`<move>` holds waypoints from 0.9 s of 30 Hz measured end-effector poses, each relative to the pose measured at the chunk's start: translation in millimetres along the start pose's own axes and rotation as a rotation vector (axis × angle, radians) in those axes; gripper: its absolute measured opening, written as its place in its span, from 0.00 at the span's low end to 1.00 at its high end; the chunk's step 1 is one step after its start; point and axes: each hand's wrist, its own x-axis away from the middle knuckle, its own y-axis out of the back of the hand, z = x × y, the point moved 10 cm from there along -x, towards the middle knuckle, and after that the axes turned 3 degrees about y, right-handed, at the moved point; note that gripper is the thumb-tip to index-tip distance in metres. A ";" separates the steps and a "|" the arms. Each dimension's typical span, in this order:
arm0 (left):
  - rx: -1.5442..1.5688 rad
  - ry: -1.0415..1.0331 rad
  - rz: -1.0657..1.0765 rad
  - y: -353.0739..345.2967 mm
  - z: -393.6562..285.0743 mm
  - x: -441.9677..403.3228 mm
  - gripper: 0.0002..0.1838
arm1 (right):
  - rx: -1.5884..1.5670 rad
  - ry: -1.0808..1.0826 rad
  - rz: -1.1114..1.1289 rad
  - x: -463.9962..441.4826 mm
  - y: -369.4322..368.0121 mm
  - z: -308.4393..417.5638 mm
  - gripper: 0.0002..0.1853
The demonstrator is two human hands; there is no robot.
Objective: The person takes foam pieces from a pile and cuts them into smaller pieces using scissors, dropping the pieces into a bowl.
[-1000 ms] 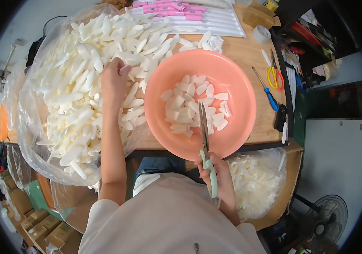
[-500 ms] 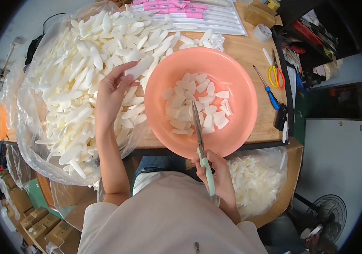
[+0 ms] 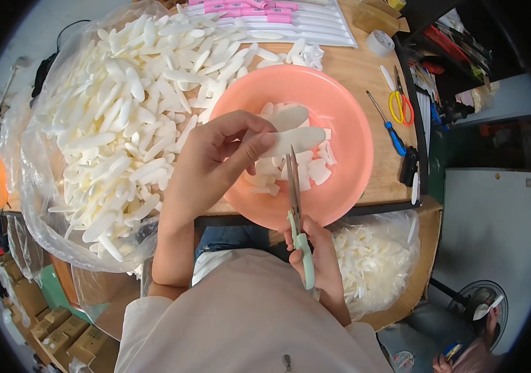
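Over the salmon-pink basin (image 3: 355,133), my left hand (image 3: 215,165) pinches what look like two white oval foam-like pieces (image 3: 299,140) between thumb and fingers. My right hand (image 3: 324,252) grips scissors (image 3: 303,252) with pale green handles at the basin's near rim. Their blades point away from me, with the tips right at the lower edge of the nearer held piece; whether they touch it I cannot tell. Small cut white bits (image 3: 319,171) lie in the basin, partly hidden by my left hand and the held pieces.
A large clear bag with a heap of white oval pieces (image 3: 110,168) spreads on the left. Pink-and-white items (image 3: 253,11) lie at the back. A blue screwdriver (image 3: 394,138) and red-yellow-handled scissors (image 3: 401,107) lie right. Below stands another filled bag (image 3: 374,267). Another person's hand (image 3: 493,318) shows lower right.
My left hand has moved right from the heap to over the basin, bringing the white pieces to the scissor tips. The scissors' blades now look slightly parted. My right hand has barely shifted.
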 end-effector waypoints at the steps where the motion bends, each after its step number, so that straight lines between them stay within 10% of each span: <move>1: 0.000 0.001 0.001 -2.0 1.0 0.0 0.09 | -0.018 0.001 -0.027 1.0 1.3 -2.2 0.18; 22: -0.218 0.047 0.062 -10.8 7.9 -2.9 0.08 | -0.094 -0.149 -0.083 7.4 9.1 -19.3 0.21; 27: -0.534 -0.259 -0.162 10.7 -5.6 -9.5 0.07 | -0.102 0.009 -0.146 6.2 15.6 -14.8 0.13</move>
